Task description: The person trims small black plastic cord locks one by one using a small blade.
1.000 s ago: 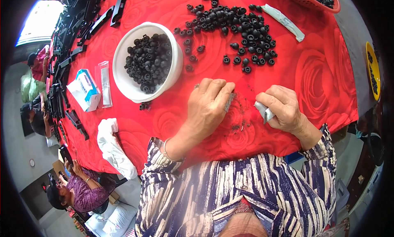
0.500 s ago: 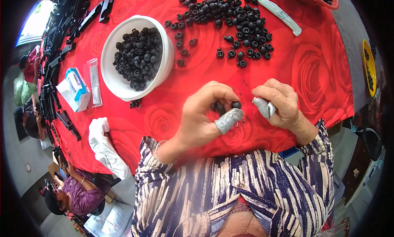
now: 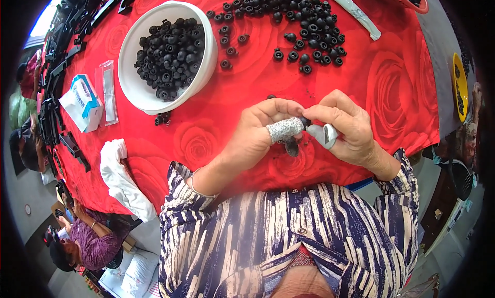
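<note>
Both my hands pinch one small black ring part, just right of the frame centre.

Head view: my left hand (image 3: 258,133), its thumb in a grey finger cot, and my right hand (image 3: 343,127) press their fingertips together on the ring part (image 3: 306,122), above the red tablecloth (image 3: 402,91). The white bowl (image 3: 135,84) at upper left is already well filled; I judge much is left, as a big loose pile (image 3: 294,11) waits at the top.
</note>
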